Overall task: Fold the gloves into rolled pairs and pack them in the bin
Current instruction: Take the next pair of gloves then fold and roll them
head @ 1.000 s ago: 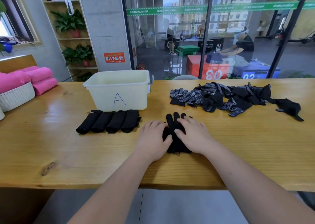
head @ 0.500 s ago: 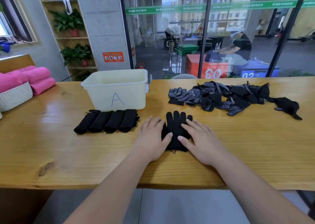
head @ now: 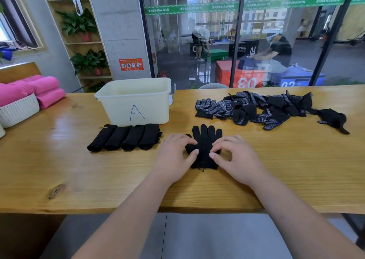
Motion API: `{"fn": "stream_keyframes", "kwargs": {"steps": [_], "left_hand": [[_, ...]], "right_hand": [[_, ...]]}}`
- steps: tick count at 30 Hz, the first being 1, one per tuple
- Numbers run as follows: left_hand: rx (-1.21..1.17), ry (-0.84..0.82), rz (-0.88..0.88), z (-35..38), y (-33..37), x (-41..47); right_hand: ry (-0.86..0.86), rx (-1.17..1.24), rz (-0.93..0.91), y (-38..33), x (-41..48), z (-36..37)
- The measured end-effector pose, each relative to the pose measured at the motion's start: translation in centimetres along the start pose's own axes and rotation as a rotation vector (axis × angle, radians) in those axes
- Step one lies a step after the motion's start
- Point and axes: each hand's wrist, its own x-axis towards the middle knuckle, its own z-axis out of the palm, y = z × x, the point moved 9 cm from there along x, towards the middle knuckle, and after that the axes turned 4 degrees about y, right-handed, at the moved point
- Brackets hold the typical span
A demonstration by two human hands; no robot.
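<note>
On the glove (head: 205,138), left hand (head: 173,158) and right hand (head: 235,158) have curled.

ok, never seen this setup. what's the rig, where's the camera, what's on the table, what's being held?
There is no robot here: a person works with bare hands. The one picture comes from a wide-angle camera worn on their head. It looks forward and down, so the arms enter from the bottom.

The left hand and right hand sit on a flat black glove. Their fingers are curled at its side edges and seem to pinch it. I cannot tell whether it is one glove or a stacked pair.

On the table, four rolled pairs lie in a row left of the hands. A bin marked A stands behind them. A pile of loose gloves lies to the right. At far left is a basket with pink rolls.
</note>
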Motion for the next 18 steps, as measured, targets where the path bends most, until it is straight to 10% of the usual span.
{"fn": "stream_keyframes", "kwargs": {"steps": [18], "left_hand": [[-0.027,-0.061,0.032,0.8,0.6,-0.3]], "right_hand": [[-0.058,-0.090,-0.091,-0.4,0.1,0.8]]}}
